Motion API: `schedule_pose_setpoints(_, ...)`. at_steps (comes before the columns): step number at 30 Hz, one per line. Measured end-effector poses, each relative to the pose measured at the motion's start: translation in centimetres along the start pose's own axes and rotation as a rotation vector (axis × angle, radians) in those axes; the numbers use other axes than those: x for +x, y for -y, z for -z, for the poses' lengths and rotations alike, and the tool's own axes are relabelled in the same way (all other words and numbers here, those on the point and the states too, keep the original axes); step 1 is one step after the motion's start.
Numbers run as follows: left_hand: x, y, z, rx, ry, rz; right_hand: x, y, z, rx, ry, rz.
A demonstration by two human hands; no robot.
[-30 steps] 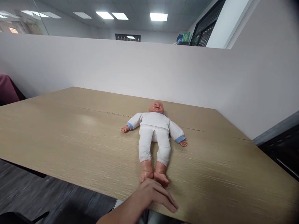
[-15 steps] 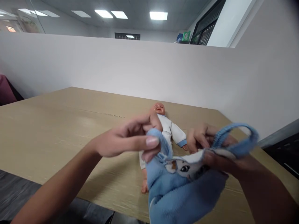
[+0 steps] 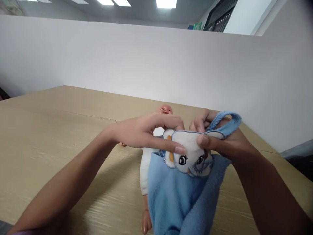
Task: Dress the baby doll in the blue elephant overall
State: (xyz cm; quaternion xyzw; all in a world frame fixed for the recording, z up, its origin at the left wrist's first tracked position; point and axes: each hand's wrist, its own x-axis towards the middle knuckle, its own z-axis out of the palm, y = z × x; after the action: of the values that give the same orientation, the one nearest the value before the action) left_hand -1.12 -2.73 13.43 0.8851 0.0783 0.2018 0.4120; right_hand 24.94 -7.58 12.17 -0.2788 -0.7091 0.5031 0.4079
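Observation:
My left hand point(image 3: 151, 132) is closed on the upper edge of a blue fleece garment point(image 3: 171, 189), its thumb lying on a white patch embroidered with an animal face point(image 3: 188, 143). At the other end of that edge, my right hand point(image 3: 215, 133) pinches the patch, thumb in front and fingers behind. A blue fabric strap point(image 3: 232, 125) loops up over the right hand. The garment hangs down in folds, its bottom cut off by the frame. Behind it a baby doll point(image 3: 166, 109) in white clothes lies on its back, its body mostly covered; one bare foot point(image 3: 146, 222) shows.
The wooden table point(image 3: 73, 130) spreads out to both sides, with a seam line across it. A white partition wall point(image 3: 122, 62) rises along its far edge. A dark object point(image 3: 300, 160) stands beyond the table at the right.
My left hand has shifted from a blue strap to the top edge of the patch. The garment has been raised and straightened, so the embroidered face shows more fully. The view has tilted down.

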Motion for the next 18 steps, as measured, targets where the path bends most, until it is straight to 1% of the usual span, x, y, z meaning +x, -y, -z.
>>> schedule_pose_setpoints(1,-0.1,0.0,0.0,-0.008,0.019,0.012,-0.2,-0.1,0.5,-0.024,0.011,0.002)
schedule_pose_setpoints(3,-0.6,0.1,0.1,-0.007,0.0,0.04,-0.8,-0.3,1.8,-0.08,0.003,-0.01)
schedule_pose_setpoints(7,-1.4,0.1,0.2,-0.036,-0.124,0.009,-2.1,-0.9,4.9,-0.215,-0.091,-0.071)
schedule_pose_setpoints(9,-1.6,0.2,0.1,-0.071,-0.18,0.005,-2.3,-1.3,6.3,-0.261,-0.054,-0.08)
schedule_pose_setpoints(11,-1.5,0.2,0.0,-0.085,-0.248,-0.001,-2.1,-1.8,7.1,-0.274,0.029,-0.073)
schedule_pose_setpoints(13,-1.4,0.2,-0.3,-0.079,-0.306,-0.017,-1.8,-2.1,7.2,-0.275,0.133,-0.051)
schedule_pose_setpoints(15,-1.2,0.0,-0.7,-0.061,-0.347,-0.031,-1.6,-2.0,6.6,-0.313,0.229,-0.057)
schedule_pose_setpoints(17,-1.2,0.0,-0.9,-0.052,-0.37,-0.037,-1.5,-1.6,5.5,-0.389,0.255,-0.132)
schedule_pose_setpoints(18,-1.2,0.0,-0.9,-0.056,-0.376,-0.037,-1.5,-1.3,4.8,-0.416,0.232,-0.166)
